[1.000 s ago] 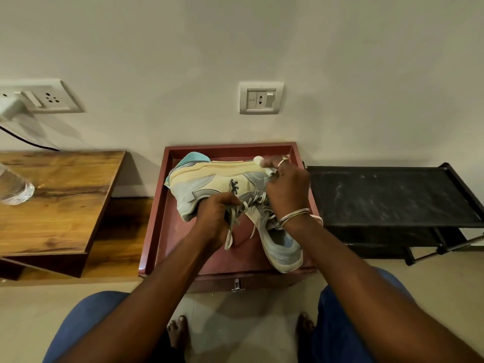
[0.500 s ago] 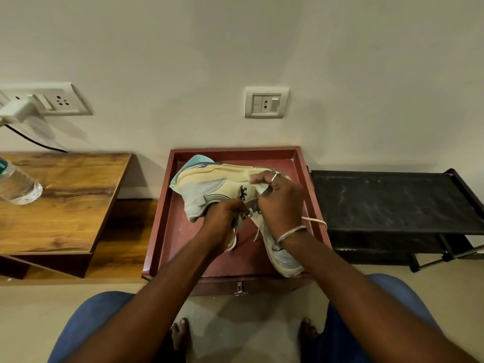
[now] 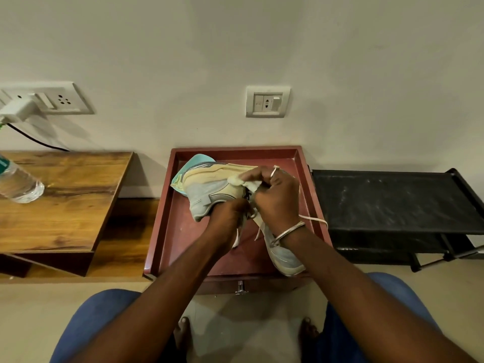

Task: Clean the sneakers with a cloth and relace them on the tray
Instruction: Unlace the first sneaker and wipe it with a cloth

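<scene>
A cream, grey and teal sneaker lies on its side on the dark red tray, heel toward the far left, toe near the tray's front right. My left hand grips the laces at the middle of the shoe. My right hand is curled over the lace area and pinches a lace, with a small white cloth showing at its fingertips. A loose white lace trails over the tray's right rim. The eyelets are hidden under my hands.
A wooden side table with a plastic water bottle stands left of the tray. A black rack stands to the right. Wall sockets and a plugged charger are behind. My knees and bare feet are below the tray.
My right hand has drawn nearer to my left over the laces. The lace end now trails over the tray's right rim. The camera has tipped slightly.
</scene>
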